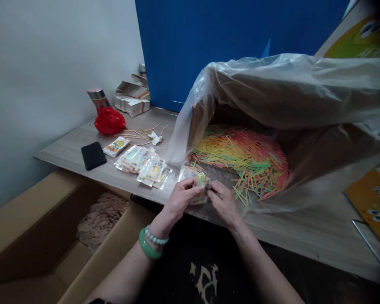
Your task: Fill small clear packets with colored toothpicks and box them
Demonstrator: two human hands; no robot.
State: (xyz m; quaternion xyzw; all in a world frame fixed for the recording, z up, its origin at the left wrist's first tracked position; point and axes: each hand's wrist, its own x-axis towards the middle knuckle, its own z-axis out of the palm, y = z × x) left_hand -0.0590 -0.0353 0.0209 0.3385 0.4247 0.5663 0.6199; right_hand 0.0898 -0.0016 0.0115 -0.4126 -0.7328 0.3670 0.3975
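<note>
Near the table's front edge, my left hand [184, 195] is closed on a small clear plastic packet [200, 196] with yellow and green sticks showing at its top. My right hand [223, 202] pinches the packet's right edge. Just behind my left hand lies another clear packet [187, 172]. To the left, several filled clear packets [152, 169] are piled on the table. On the right, a heap of thin coloured sticks [247, 154], pink, yellow and green, spills from a carton lined with clear plastic [209, 80].
A black phone [93, 155], a printed card pack [116, 146], a red bag [109, 120] and stacked white cards [132, 103] stand on the table's left side. An open cardboard box [114, 249] sits below left. Blue board [240, 29] rises behind.
</note>
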